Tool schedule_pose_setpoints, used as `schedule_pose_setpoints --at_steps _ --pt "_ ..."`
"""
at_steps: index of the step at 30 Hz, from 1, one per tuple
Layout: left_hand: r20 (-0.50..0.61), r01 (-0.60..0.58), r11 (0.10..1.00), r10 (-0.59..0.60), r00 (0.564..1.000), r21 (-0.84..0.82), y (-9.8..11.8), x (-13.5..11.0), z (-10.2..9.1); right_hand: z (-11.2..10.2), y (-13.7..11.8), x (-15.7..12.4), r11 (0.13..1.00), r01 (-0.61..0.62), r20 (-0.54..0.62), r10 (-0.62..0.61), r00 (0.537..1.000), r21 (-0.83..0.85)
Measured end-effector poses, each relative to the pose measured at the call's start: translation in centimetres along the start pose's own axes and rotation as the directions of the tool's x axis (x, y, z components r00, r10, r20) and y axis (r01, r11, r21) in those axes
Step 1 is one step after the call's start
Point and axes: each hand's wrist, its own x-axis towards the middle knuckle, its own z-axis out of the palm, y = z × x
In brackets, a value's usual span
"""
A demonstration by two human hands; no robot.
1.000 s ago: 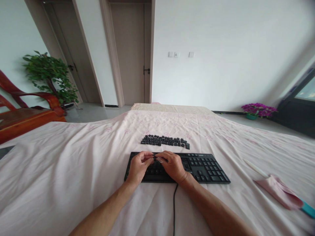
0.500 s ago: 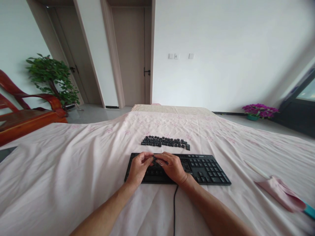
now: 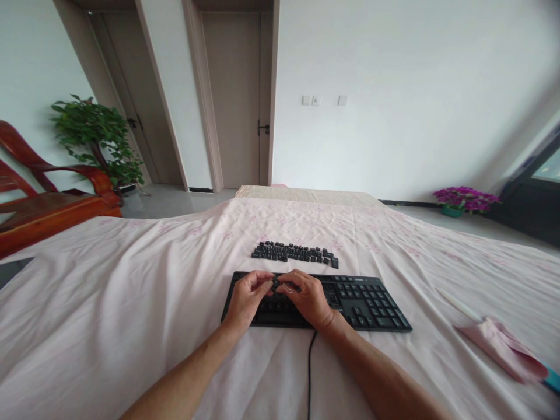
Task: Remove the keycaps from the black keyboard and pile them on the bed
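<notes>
A black keyboard (image 3: pixel 363 300) lies on a pale pink sheet (image 3: pixel 131 280), its cable (image 3: pixel 310 367) running toward me. Both my hands are over its left half, fingertips meeting. My left hand (image 3: pixel 247 298) is curled in a pinch. My right hand (image 3: pixel 306 297) is closed on a thin wire keycap puller (image 3: pixel 286 286), with a small dark keycap between the fingertips. A neat group of removed black keycaps (image 3: pixel 295 252) lies on the sheet just beyond the keyboard.
A folded pink cloth (image 3: pixel 499 345) with a teal-handled tool (image 3: pixel 552 379) and a thin white stick (image 3: pixel 455 302) lie at the right. A red wooden chair (image 3: pixel 48 204) and a green plant (image 3: pixel 98 137) stand at the left; purple flowers (image 3: pixel 466 198) sit on the floor at the right.
The hands stay together over the keyboard's left half with only slight finger movement; the view has shifted a little.
</notes>
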Motion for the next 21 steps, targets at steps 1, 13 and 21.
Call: schedule_pose_setpoints --at_steps 1,13,21 --pt "0.002 0.001 1.0 -0.001 1.0 -0.006 0.03 -0.02 -0.01 0.01 0.01 -0.01 1.0 0.0 -0.005 0.0 1.0 -0.001" --pt "0.08 0.017 1.0 -0.016 0.997 -0.01 0.05 -0.14 -0.15 -0.08 0.09 -0.22 1.0 0.027 -0.016 -0.027 0.999 0.0" --pt "0.075 0.007 1.0 -0.006 0.997 -0.008 0.64 -0.37 -0.26 -0.09 -0.18 -0.23 0.994 0.106 -0.002 -0.106 0.994 0.034"
